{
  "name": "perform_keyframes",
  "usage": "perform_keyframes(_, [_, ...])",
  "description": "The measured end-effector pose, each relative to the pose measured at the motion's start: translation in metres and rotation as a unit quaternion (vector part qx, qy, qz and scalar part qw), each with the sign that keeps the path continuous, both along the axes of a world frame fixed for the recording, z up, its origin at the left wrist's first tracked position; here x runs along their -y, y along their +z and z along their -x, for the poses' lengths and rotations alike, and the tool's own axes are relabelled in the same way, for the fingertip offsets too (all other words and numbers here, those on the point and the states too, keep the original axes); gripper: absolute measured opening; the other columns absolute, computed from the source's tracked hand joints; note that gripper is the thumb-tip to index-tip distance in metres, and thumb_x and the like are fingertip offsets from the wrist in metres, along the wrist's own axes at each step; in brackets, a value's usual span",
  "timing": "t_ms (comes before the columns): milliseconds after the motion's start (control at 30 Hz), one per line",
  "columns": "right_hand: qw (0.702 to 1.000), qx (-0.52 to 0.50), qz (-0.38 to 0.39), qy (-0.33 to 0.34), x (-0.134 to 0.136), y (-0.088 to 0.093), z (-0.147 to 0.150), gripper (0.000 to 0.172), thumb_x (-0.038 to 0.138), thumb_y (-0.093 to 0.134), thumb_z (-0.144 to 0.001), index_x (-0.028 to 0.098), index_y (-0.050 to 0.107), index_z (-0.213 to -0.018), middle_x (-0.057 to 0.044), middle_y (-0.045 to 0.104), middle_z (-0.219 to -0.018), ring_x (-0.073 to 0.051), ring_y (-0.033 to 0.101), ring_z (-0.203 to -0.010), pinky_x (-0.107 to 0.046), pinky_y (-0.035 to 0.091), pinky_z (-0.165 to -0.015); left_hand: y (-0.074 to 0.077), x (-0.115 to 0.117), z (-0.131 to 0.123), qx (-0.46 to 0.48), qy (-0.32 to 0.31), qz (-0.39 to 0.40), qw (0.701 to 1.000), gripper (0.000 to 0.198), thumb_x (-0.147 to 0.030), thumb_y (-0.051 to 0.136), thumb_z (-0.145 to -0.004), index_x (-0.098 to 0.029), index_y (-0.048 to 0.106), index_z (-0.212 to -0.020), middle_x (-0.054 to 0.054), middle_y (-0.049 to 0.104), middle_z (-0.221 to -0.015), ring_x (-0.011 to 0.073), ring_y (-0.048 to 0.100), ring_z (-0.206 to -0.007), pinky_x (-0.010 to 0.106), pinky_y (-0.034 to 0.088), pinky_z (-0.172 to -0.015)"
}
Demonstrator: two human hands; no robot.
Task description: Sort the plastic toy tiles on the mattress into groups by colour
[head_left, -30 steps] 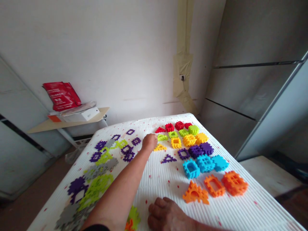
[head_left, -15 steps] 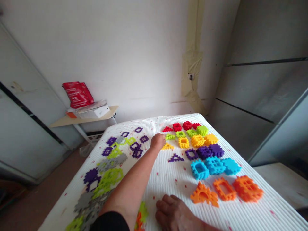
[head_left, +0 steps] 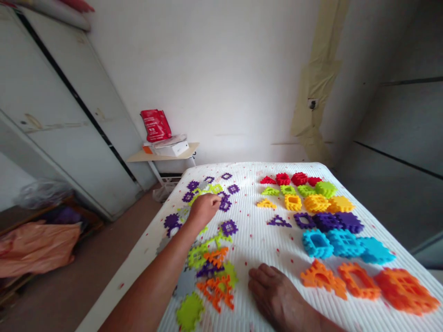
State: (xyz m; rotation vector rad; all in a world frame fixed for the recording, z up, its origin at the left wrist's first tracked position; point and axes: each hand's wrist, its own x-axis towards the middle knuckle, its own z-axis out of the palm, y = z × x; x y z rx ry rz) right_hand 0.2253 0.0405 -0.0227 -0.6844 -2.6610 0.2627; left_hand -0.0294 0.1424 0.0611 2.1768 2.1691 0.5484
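My left hand [head_left: 204, 208] reaches out over a heap of loose flat pieces [head_left: 207, 258] in purple, lime, grey and orange on the left of the white mattress [head_left: 256, 240]. Its fingers are curled at a purple piece [head_left: 224, 203]; what they hold is hidden. My right hand [head_left: 277, 295] lies flat on the mattress near me, fingers spread, holding nothing. To the right stand sorted rows of built blocks: red [head_left: 290, 179], lime [head_left: 321, 188], yellow [head_left: 313, 203], purple [head_left: 332, 222], blue [head_left: 342, 243] and orange [head_left: 367, 283].
A grey wardrobe [head_left: 58, 115] stands at the left. A small shelf [head_left: 162, 154] by the white wall carries a red bag [head_left: 155, 124] and a white box. An orange plastic bag [head_left: 38, 240] lies on the floor at far left. The wall closes in at right.
My left hand drew back from the yellow triangle to the left, over the loose purple pieces. My head turned left, so the sorted rows shifted right. The right hand stayed put.
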Motion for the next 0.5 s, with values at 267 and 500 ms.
perform_keyframes(267, [1.0,0.017,-0.018,-0.008,0.0,0.001,0.005,0.017,0.006,0.047,-0.086,0.017,0.051,-0.073,-0.003,0.059,-0.082,-0.017,0.051,-0.074,-0.028,0.039,-0.069,-0.027,0.096,0.129,0.131,0.251,-0.094,0.955,0.031,-0.038,0.048,-0.073,-0.022,0.072,-0.085,0.002,0.074,-0.086,0.0199,0.066,-0.082,0.025,0.047,-0.07])
perform_keyframes(500, [0.997,0.064,-0.01,-0.033,-0.004,0.021,0.014,0.02,0.009,0.046,-0.088,0.018,0.051,-0.071,0.0,0.058,-0.073,-0.015,0.051,-0.066,-0.027,0.035,-0.062,-0.058,0.117,0.148,0.204,0.332,-0.171,0.905,0.038,-0.041,0.046,-0.071,-0.018,0.071,-0.089,0.007,0.073,-0.088,0.0211,0.066,-0.076,0.029,0.049,-0.07])
